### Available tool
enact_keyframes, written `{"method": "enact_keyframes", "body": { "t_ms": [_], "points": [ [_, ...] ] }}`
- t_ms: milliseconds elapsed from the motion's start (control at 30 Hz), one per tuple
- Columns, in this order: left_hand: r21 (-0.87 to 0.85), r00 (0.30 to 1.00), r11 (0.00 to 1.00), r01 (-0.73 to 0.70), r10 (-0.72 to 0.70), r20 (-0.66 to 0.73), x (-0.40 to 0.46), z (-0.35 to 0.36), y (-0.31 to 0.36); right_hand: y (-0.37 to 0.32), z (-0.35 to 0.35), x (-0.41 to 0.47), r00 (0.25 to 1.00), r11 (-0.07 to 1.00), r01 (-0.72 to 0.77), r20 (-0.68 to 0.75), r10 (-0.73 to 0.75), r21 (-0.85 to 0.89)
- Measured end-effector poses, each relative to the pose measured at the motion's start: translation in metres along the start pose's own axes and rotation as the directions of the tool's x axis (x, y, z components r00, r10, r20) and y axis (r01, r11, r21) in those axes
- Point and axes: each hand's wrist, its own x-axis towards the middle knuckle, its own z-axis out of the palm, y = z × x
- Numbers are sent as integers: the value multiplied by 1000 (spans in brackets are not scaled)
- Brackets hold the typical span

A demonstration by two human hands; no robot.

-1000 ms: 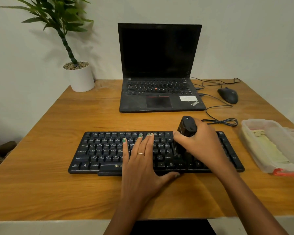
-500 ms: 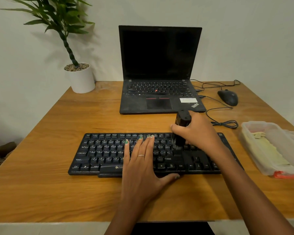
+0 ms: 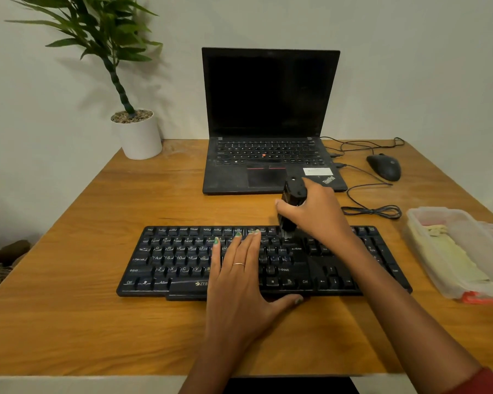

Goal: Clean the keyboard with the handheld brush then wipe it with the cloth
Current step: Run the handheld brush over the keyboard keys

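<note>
Gripping stubby black brush (image 3: 292, 204) upright

Home desk: laptop (image 3: 271, 120), potted plant (image 3: 134, 129).

Black brush (image 3: 292, 206) upright on keyboard (image 3: 182, 260)

An open ThinkPad laptop (image 3: 271, 155) sits mid-desk, screen dark. Left of it stands a potted plant (image 3: 137, 132); right of it, a corded mouse (image 3: 384, 166); nearer, right, a clear plastic container (image 3: 461, 251).
</note>
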Motion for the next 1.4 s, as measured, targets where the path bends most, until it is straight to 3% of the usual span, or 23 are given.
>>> {"method": "enact_keyframes", "body": {
  "t_ms": [200, 333, 500, 633, 767, 900, 1033, 1167, 1300, 1400],
  "points": [
    [8, 1000, 1000, 4, -4, 7, 2, 1, 0, -3, -4, 11, 973, 994, -101, 215, 89, 42],
    [15, 1000, 1000, 1, -1, 13, 1, 1, 0, -4, 9, 13, 1000, 1000, -9, 27, 9, -14],
    [19, 1000, 1000, 0, 0, -1, 1, 1, 0, -7, -2, 19, 976, 997, -75, 204, 79, -28],
    [9, 1000, 1000, -6, 6, 1, 0, 1, -1, -6, 7, 13, 997, 999, -36, 63, 37, -25],
    [11, 1000, 1000, -1, 2, -4, 0, 1, 0, -6, -6, 12, 960, 996, -92, 267, 85, 12],
    [15, 1000, 1000, -5, 5, 0, -1, 1, -1, -7, 2, 6, 995, 998, -49, 80, 52, -35],
    [6, 1000, 1000, 3, -3, -1, 0, 1, 0, -11, -1, 2, 978, 998, -58, 201, 56, 4],
    [1, 1000, 1000, -1, 1, 7, -1, 1, 0, -8, 11, -1, 1000, 1000, -6, -2, 6, -18],
    [6, 1000, 1000, 1, 0, -4, 1, -1, 0, -11, 2, 2, 978, 999, -20, 208, 29, -42],
    [4, 1000, 1000, 0, 0, 2, -1, -1, -1, -11, 7, 2, 996, 998, 11, 84, -6, -65]
  ]
}}
